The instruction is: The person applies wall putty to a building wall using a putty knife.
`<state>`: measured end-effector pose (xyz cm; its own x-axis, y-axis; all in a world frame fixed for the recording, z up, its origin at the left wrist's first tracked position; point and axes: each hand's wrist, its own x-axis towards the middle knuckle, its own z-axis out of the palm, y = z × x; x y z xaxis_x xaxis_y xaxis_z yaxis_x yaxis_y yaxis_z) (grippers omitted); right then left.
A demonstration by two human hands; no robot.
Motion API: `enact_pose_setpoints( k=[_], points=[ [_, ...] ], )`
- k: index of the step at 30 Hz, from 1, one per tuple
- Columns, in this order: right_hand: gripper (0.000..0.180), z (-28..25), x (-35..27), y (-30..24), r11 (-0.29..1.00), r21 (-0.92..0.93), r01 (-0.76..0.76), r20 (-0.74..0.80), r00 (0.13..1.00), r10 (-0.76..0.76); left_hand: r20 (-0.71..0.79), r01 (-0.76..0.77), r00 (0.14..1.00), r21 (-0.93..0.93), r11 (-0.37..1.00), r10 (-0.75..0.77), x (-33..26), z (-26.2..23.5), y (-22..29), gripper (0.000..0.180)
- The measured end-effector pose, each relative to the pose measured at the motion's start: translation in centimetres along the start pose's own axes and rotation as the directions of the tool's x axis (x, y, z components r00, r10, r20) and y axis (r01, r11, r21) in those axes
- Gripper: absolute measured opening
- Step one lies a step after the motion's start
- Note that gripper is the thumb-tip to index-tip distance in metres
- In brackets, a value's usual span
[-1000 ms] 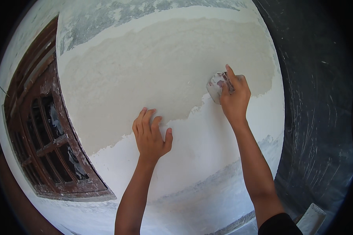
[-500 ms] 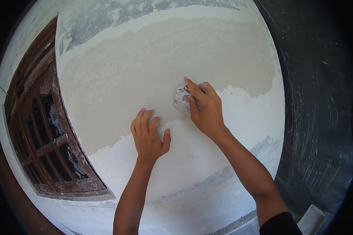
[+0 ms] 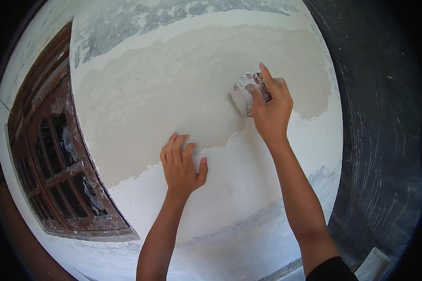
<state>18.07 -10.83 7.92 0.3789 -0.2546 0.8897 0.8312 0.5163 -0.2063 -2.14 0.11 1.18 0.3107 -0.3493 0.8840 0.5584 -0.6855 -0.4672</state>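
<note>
My right hand [image 3: 275,107] grips a flat putty scraper [image 3: 242,97], smeared white with dark reddish patches, and its index finger points upward. The scraper is at the wall, over a broad band of damp beige putty [image 3: 154,89]. Below that band the wall [image 3: 234,182] is dry and white, with a ragged border between the two. Lower and to the left, my left hand [image 3: 181,166] is empty, its fingers apart and slightly bent. Its fingertips are at the lower edge of the beige band; whether they touch the wall I cannot tell.
A brown wooden window [image 3: 63,161] with white-smeared panes is set into the wall at the left. Along the right hangs a dark, scratched sheet-like surface [image 3: 380,131]. A pale, long object [image 3: 373,265] stands at the lower right. Grey mottling [image 3: 122,30] marks the wall's upper part.
My right hand has moved up and to the right with the scraper, which shows more of its face now. My left hand has barely shifted.
</note>
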Motion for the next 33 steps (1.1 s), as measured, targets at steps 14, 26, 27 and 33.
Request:
enact_pose_setpoints(
  k=[14, 26, 27, 33],
  points=[
    [0.049, 0.1, -1.7, 1.7, 1.0, -0.017, 0.007, 0.107, 0.994, -0.005, -0.031, -0.006, 1.0, 0.009, 1.0, 0.006, 0.1, -0.1, -0.1, 0.036],
    [0.055, -3.7, -3.5, 3.6, 0.988, -0.043, -0.149, -0.144, 0.979, 0.142, -0.004, 0.008, 1.0, 0.008, 1.0, -0.008, 0.0, -0.2, 0.0, 0.039],
    [0.055, -3.7, -3.9, 3.0, 0.988, -0.048, -0.15, -0.147, 0.979, 0.141, 0.008, 0.007, 1.0, 0.012, 1.0, -0.007, 0.0, -0.1, 0.0, 0.039],
    [0.054, -2.4, -6.0, 2.3, 0.991, -0.08, -0.109, 0.074, 0.991, 0.115, 0.008, 0.006, 1.0, 0.012, 1.0, -0.006, -0.1, -0.2, -0.1, 0.039]
  ],
)
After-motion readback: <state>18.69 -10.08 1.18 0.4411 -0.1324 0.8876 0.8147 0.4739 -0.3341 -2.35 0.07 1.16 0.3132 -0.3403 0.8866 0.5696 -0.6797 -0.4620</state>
